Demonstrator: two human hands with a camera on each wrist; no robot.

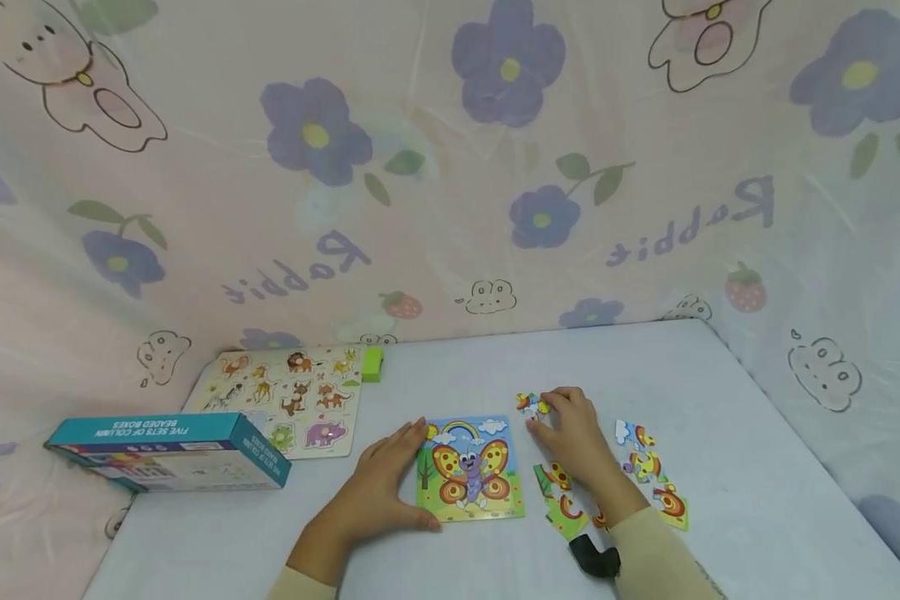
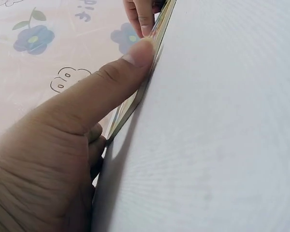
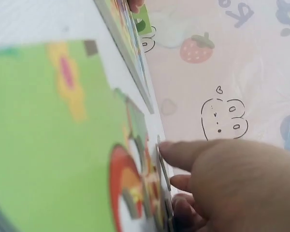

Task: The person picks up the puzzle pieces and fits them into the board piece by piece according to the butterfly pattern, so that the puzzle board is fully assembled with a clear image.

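A square butterfly puzzle board (image 1: 470,468) lies flat on the table in the head view. My left hand (image 1: 382,492) holds it along its left side, fingers by the top left corner and thumb at the lower edge. In the left wrist view that thumb (image 2: 142,52) lies against the edge of the board. To the right of the board, my right hand (image 1: 577,433) pinches a small colourful puzzle piece (image 1: 528,406) between thumb and fingers. Its thin edge shows by the fingertips in the right wrist view. Loose puzzle pieces (image 1: 567,514) lie below that hand, partly hidden by the arm.
More puzzle pieces (image 1: 645,467) lie right of the right forearm, and a black curved object (image 1: 595,557) sits beside the sleeve. On the left are a teal box (image 1: 172,450) and an animal puzzle board (image 1: 315,417), with a green block (image 1: 372,364) at its corner.
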